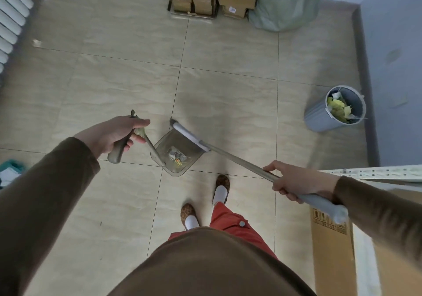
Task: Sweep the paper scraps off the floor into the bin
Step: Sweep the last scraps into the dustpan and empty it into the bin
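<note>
The paper scraps [176,156] lay gathered in the pan of the dustpan [177,153], near the middle of the view, just ahead of the feet. The dustpan's long handle was gripped near its top by the left hand [114,136], fingers curled round it. The broom [230,157] was held by the right hand [294,182], wrapped round the shaft just above the grey grip, with the broom head [190,137] laid across the pan's mouth at about one o'clock from the scraps. The bin [335,110] stood at three o'clock, well apart from the pan, against the blue wall and already holding yellow and white paper.

The step in hand was judged to be the last gathering before the carry. It would be done well if the pan's lip were kept flat on the tile while the broom head was drawn toward the pan in short strokes, so that nothing slid underneath. For the carry, the pan would best be tilted back slightly so the scraps rested against its rear wall. One pale fleck [36,42] was seen far off at ten o'clock near the radiator [12,19]; whether it was paper could not be told.
</note>
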`<action>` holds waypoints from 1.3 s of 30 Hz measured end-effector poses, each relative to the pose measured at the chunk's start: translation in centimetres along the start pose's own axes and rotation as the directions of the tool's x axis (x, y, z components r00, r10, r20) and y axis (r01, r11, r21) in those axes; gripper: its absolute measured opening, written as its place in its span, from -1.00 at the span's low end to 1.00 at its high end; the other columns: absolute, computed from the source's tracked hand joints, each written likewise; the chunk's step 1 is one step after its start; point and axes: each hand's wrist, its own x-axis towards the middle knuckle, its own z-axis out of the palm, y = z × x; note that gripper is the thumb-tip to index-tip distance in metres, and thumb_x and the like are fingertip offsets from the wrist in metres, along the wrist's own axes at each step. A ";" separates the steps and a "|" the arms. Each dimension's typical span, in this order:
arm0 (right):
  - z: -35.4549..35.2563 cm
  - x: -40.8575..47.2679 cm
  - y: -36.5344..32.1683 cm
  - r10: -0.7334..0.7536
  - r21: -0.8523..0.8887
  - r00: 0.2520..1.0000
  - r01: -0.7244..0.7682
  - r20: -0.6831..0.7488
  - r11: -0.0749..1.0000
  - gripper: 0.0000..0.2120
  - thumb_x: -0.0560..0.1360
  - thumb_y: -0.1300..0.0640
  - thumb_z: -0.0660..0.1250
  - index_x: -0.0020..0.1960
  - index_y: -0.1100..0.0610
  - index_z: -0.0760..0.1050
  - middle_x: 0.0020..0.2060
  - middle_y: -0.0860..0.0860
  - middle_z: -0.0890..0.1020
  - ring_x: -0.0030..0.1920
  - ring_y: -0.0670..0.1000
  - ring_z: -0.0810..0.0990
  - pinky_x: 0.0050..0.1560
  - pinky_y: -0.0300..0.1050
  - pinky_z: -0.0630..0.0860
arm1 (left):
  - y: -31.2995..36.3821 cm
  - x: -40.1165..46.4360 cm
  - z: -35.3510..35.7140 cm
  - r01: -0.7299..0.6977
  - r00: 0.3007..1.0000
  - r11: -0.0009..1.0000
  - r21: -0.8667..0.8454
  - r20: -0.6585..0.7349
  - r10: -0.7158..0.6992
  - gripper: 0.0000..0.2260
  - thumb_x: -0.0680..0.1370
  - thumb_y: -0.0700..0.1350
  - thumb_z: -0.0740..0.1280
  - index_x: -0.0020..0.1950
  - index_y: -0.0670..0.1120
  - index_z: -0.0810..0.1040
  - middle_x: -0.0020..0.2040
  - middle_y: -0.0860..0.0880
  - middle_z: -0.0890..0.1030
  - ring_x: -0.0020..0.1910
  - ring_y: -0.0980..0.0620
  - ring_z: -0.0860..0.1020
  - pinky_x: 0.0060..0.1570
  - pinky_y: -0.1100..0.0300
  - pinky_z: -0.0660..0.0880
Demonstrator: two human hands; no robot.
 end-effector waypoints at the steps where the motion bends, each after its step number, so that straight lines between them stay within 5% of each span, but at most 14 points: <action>1: 0.6 -0.4 0.1 -0.001 -0.013 0.999 0.000 -0.034 1.000 -0.60 0.52 0.22 0.24 0.26 -0.15 0.34 -0.37 0.05 0.50 -0.53 -0.05 0.40 -0.53 -0.23 0.36 | -0.4 -0.1 -0.1 0.000 1.000 1.000 -0.003 0.003 0.000 -0.60 0.56 0.08 0.38 0.26 -0.16 0.48 0.06 -0.29 0.68 -0.43 0.00 0.30 -0.39 0.17 0.33; 5: 4.0 2.0 -1.3 -0.051 -0.128 0.980 0.027 -0.190 0.991 -0.58 0.53 0.24 0.20 0.32 -0.07 0.26 -0.22 0.11 0.52 -0.44 -0.02 0.45 -0.52 -0.22 0.41 | -2.0 -0.8 -0.5 0.006 1.000 0.999 -0.034 0.017 -0.005 -0.66 0.56 0.07 0.39 0.17 -0.15 0.50 0.09 -0.30 0.67 -0.45 0.01 0.29 -0.39 0.17 0.33; 8: 7.6 5.6 -2.9 -0.072 -0.166 0.981 0.042 -0.180 0.985 -0.60 0.55 0.28 0.17 0.36 0.08 0.22 -0.09 0.16 0.50 -0.38 0.00 0.46 -0.53 -0.21 0.43 | -3.0 -1.1 -0.5 -0.001 1.000 0.999 -0.044 0.014 0.002 -0.68 0.56 0.07 0.38 0.15 -0.14 0.50 0.11 -0.31 0.67 -0.45 0.01 0.29 -0.40 0.18 0.33; 18: 6.7 1.0 -0.2 -0.065 0.093 0.995 0.071 -0.070 0.993 -0.58 0.55 0.27 0.22 0.34 -0.05 0.30 -0.37 0.08 0.48 -0.54 -0.04 0.41 -0.53 -0.20 0.35 | -7.5 -3.5 -4.0 -0.050 0.998 0.998 -0.025 -0.029 0.049 -0.71 0.59 0.01 0.36 0.19 -0.16 0.50 0.06 -0.26 0.67 -0.47 0.05 0.31 -0.45 0.18 0.33; 25: 7.9 8.8 -8.5 -0.173 -0.127 0.961 0.148 -0.217 0.981 -0.56 0.55 0.28 0.17 0.41 0.09 0.22 -0.16 0.17 0.50 -0.43 0.01 0.45 -0.51 -0.20 0.40 | -9.4 -3.2 -7.3 -0.013 0.989 0.994 -0.109 -0.150 -0.004 -0.73 0.56 0.01 0.37 0.08 -0.19 0.53 0.05 -0.31 0.69 -0.48 0.04 0.31 -0.42 0.19 0.30; 30: 10.9 14.1 -13.5 -0.137 -0.349 0.982 0.084 -0.130 0.933 -0.50 0.58 0.29 0.09 0.49 0.18 0.07 -0.16 0.16 0.46 -0.37 0.07 0.51 -0.40 -0.10 0.51 | -8.0 -1.6 -8.1 0.011 0.988 0.995 -0.100 -0.153 -0.026 -0.69 0.56 0.00 0.37 0.18 -0.19 0.53 0.02 -0.30 0.69 -0.47 0.03 0.28 -0.44 0.21 0.29; 33: 11.9 12.6 -12.2 -0.088 -0.483 0.996 0.073 -0.008 0.873 -0.51 0.55 0.32 0.12 0.45 0.16 0.13 -0.24 0.16 0.48 -0.46 0.03 0.45 -0.61 -0.27 0.37 | -7.7 -1.2 -8.7 0.033 0.987 0.994 -0.103 -0.153 -0.049 -0.74 0.57 0.00 0.37 0.15 -0.15 0.53 0.02 -0.32 0.69 -0.48 0.03 0.27 -0.48 0.23 0.31; 39: 8.7 4.8 -6.7 -0.084 -0.324 0.995 0.098 0.057 0.941 -0.56 0.52 0.28 0.22 0.34 0.00 0.29 -0.33 0.06 0.51 -0.53 -0.06 0.38 -0.56 -0.26 0.34 | -8.1 -1.6 -9.6 0.076 0.996 0.969 -0.236 -0.030 -0.086 -0.58 0.52 0.13 0.40 0.18 -0.16 0.48 0.00 -0.33 0.68 -0.53 0.05 0.32 -0.58 0.26 0.37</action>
